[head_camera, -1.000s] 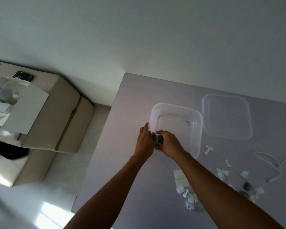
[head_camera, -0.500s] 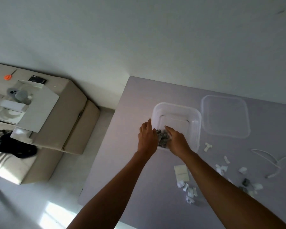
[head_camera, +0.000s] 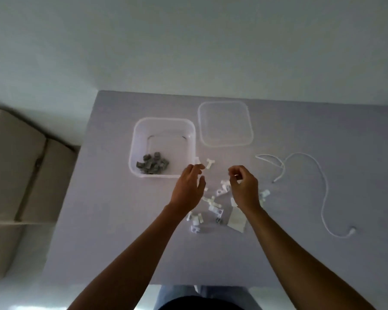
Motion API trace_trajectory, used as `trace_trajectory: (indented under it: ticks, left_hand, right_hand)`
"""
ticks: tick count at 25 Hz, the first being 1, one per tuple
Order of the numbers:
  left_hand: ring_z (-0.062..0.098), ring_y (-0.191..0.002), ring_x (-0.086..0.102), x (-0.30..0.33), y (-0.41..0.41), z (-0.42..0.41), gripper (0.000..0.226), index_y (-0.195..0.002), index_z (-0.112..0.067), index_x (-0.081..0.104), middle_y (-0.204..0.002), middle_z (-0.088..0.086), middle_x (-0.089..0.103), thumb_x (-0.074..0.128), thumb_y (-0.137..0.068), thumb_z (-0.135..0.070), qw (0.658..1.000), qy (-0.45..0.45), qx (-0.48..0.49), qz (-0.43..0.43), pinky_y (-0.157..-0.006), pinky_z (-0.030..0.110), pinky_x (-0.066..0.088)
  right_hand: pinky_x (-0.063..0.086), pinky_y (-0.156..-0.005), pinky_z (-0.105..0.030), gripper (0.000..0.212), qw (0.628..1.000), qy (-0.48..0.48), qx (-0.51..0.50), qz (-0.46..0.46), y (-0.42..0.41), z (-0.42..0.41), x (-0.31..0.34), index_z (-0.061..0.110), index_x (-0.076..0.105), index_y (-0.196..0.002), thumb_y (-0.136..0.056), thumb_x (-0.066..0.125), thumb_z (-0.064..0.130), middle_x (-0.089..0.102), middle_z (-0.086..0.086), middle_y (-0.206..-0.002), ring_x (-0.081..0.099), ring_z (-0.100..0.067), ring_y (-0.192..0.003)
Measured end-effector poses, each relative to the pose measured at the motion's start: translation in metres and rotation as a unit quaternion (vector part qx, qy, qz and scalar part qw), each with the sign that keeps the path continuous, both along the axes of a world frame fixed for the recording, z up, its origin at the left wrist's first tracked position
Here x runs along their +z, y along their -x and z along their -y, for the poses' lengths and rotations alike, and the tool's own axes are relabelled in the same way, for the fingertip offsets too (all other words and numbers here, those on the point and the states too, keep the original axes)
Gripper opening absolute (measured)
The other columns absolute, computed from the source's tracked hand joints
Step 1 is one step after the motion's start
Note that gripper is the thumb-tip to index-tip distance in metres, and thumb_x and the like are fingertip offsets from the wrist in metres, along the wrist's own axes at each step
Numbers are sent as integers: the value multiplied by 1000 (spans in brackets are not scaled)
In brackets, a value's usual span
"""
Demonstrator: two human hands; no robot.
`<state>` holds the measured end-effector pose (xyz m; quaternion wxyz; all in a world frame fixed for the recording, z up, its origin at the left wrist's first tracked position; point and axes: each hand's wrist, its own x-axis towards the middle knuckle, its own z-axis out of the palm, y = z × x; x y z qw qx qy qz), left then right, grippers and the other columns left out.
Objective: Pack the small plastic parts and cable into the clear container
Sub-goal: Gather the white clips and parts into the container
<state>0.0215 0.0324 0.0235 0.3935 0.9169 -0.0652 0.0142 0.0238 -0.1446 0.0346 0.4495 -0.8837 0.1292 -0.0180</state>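
Note:
The clear container (head_camera: 135, 139) stands on the grey table with a heap of small grey plastic parts (head_camera: 152, 165) in its near corner. Small white plastic parts (head_camera: 213, 204) lie scattered in front of it, between and under my hands. My left hand (head_camera: 188, 189) hovers just right of the container's near corner, fingers spread, holding nothing. My right hand (head_camera: 244, 189) hangs over the white parts with loosely curled fingers, thumb and forefinger apart. A white cable (head_camera: 323, 186) snakes across the table to the right, apart from both hands.
The container's clear lid (head_camera: 225, 124) lies flat behind and to the right of it. A small flat paper packet (head_camera: 236, 220) sits by my right wrist. The table's left edge drops to the floor beside a beige sofa (head_camera: 16, 166).
Both hands have let go of the grey parts, which now lie in the container, and have drawn back to the right over the white parts. The camera view has swung right.

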Motion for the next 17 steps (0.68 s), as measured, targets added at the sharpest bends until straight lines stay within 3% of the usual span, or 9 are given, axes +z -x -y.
trace_trajectory:
  ticks: [3, 6, 11, 17]
  left_hand:
    - [21, -99, 60, -23, 11, 38, 29, -122, -14, 56, -114, 7, 60, 57, -93, -14, 996, -24, -65, -64, -86, 34, 53]
    - [25, -103, 58, -40, 15, 60, 29, -120, -16, 59, -115, 7, 61, 58, -91, -14, 987, -62, -95, -117, -90, 40, 51]
    - [24, -111, 53, -45, 17, 97, 27, -117, -20, 64, -120, 3, 61, 58, -91, -23, 971, -118, -174, -111, -92, 37, 46]
    - [22, -114, 48, -55, 16, 126, 21, -111, -25, 67, -120, 0, 61, 55, -93, -24, 934, -238, -249, -96, -96, 35, 43]
  right_hand:
    - [39, -68, -2, 10, 998, 37, -44, -37, 28, 51, -19, 9, 69, -97, -90, 62, 6, 72, -6, -94, 65, -18, -85]
    - [44, -79, -18, 19, 994, 52, -58, -82, 51, 79, -37, 6, 69, -99, -85, 61, -3, 72, -10, -99, 67, -24, -91]
    - [48, -86, -26, 25, 991, 78, -36, -104, 77, 93, -55, 6, 68, -106, -84, 57, -2, 70, -13, -105, 64, -27, -99]
    - [41, -86, -20, 30, 988, 116, -7, -104, 78, 86, -63, 14, 66, -118, -94, 51, 7, 62, -6, -116, 54, -20, -108]
